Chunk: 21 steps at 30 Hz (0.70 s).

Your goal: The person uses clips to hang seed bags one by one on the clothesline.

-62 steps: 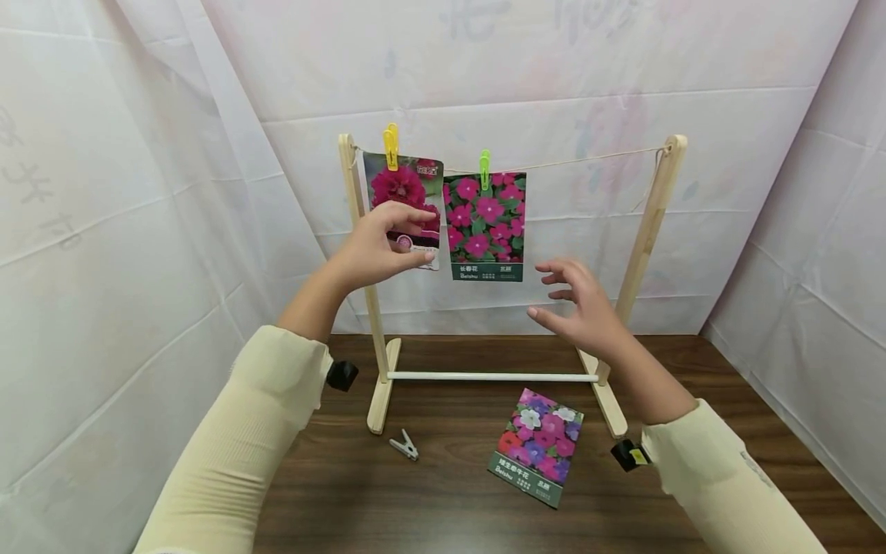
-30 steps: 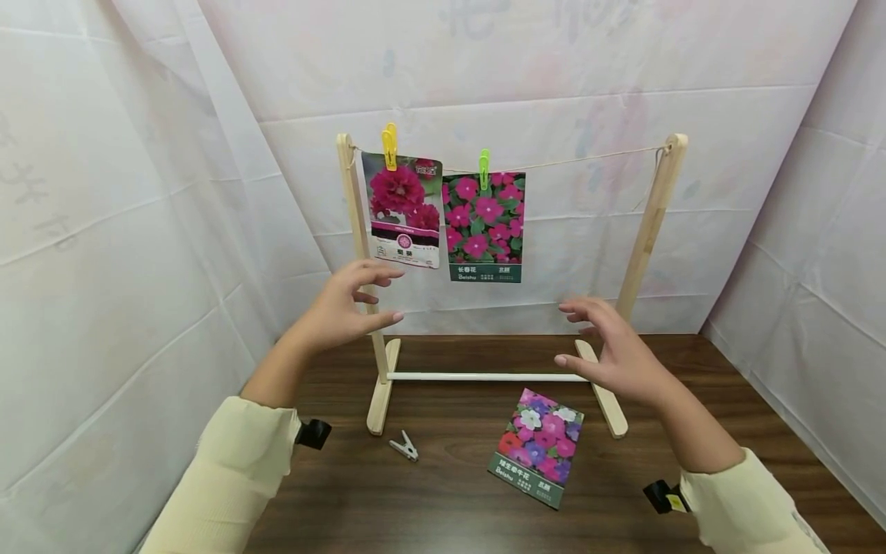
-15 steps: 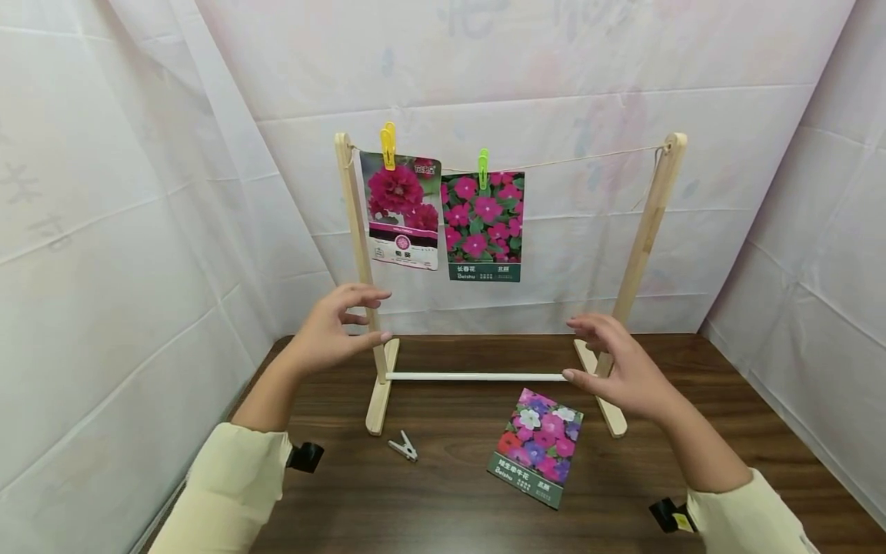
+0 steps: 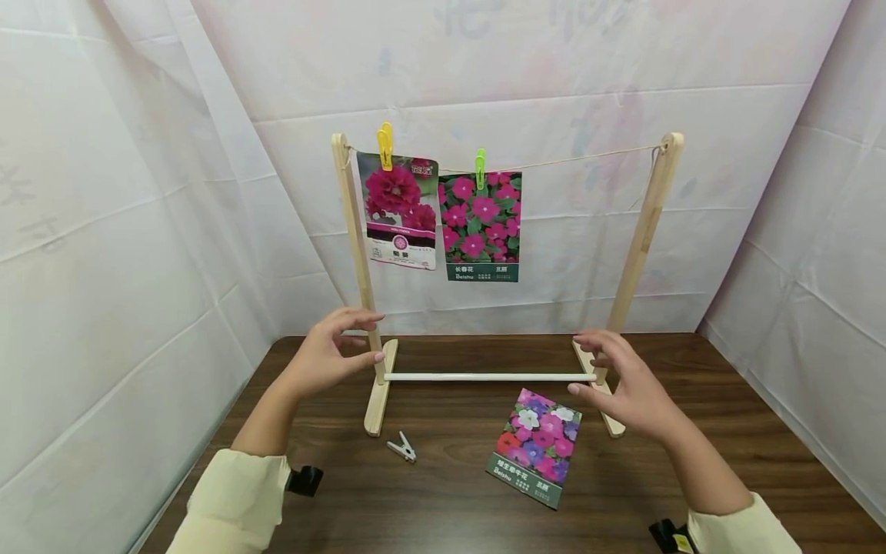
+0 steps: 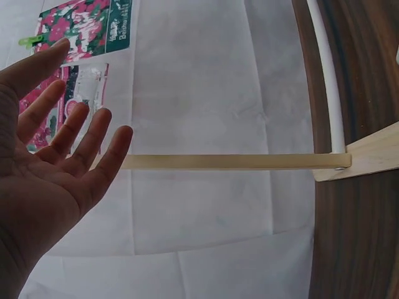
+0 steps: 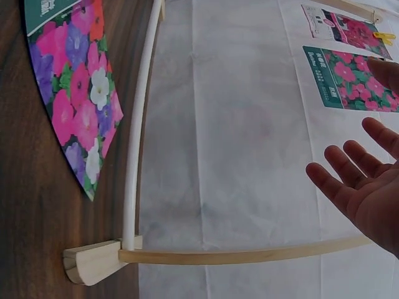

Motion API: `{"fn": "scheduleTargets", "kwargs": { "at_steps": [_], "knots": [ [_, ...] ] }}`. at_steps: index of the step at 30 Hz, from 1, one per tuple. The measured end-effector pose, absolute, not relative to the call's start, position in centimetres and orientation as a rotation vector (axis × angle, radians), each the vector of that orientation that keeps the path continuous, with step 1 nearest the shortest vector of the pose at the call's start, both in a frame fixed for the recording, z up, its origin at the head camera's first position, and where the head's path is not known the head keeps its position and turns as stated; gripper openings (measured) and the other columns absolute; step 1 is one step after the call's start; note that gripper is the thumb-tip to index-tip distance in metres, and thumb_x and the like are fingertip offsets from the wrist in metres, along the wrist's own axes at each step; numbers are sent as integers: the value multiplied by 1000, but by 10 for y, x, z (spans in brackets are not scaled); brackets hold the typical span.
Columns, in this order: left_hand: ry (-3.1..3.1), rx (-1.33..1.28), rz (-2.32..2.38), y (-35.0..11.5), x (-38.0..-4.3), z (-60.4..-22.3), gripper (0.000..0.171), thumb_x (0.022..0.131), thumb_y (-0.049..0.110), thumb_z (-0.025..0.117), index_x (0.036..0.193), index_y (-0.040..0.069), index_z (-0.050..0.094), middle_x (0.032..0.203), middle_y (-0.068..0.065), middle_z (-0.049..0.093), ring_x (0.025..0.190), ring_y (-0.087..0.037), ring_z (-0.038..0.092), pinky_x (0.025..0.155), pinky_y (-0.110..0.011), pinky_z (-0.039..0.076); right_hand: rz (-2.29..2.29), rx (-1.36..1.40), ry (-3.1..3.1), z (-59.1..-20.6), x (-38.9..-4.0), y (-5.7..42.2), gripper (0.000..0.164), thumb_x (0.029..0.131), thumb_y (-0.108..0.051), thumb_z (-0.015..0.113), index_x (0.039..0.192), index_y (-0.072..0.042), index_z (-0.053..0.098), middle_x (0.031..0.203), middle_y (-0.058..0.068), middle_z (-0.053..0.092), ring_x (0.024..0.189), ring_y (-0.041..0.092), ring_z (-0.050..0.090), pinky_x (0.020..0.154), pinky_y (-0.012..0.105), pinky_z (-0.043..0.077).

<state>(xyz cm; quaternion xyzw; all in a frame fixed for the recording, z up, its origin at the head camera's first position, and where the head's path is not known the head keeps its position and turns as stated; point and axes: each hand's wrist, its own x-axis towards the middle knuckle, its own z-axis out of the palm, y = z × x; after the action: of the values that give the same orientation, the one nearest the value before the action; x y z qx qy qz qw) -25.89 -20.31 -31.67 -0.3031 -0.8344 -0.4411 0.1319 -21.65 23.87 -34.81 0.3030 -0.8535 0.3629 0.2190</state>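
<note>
My left hand [image 4: 332,354] hangs in the air before the rack's left post, fingers relaxed, holding nothing. My right hand [image 4: 626,381], likewise holding nothing, is up near the right post, with loosely bent fingers. On the string hang two flower seed packets: a hollyhock packet [image 4: 398,208] under a yellow clothespin [image 4: 385,148], and a pink-flowered packet [image 4: 481,223] under a green clothespin [image 4: 481,169]. A third seed packet [image 4: 536,446] with mixed flowers lies tilted on the table, left of my right hand. Below my left hand lies a white clothespin [image 4: 402,447].
The wooden rack has a left post [image 4: 356,223], a right post [image 4: 644,238], a white crossbar [image 4: 484,377] and a string [image 4: 581,158] tied between the post tops. It stands on a dark wooden table [image 4: 443,508]. White cloth [image 4: 554,100] surrounds the table at back and sides.
Both hands have come down from beside the hanging packets and drawn apart, the left downward and leftward, the right downward and rightward. The packets and clothespins have stayed in place.
</note>
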Motion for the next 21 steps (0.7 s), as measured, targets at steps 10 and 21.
{"fn": "scheduleTargets", "kwargs": {
  "at_steps": [10, 21],
  "knots": [
    [-2406, -890, -1334, -207, -255, -333, 50, 79, 4, 81, 126, 4, 62, 122, -9, 60, 107, -16, 58, 86, -41, 55, 1035, 765, -2381, -362, -212, 242, 61, 77, -5, 82, 131, -1, 53, 130, 9, 51, 114, 13, 51, 92, 13, 44],
    [-2398, -874, -1357, -205, -245, -356, 49, 77, 1, 82, 123, 4, 64, 121, -11, 60, 106, -22, 59, 83, -42, 56, 1140, 768, -2315, -380, -206, 243, 60, 75, 3, 81, 128, 3, 54, 127, 13, 53, 115, 7, 51, 90, 16, 47]
  ]
}}
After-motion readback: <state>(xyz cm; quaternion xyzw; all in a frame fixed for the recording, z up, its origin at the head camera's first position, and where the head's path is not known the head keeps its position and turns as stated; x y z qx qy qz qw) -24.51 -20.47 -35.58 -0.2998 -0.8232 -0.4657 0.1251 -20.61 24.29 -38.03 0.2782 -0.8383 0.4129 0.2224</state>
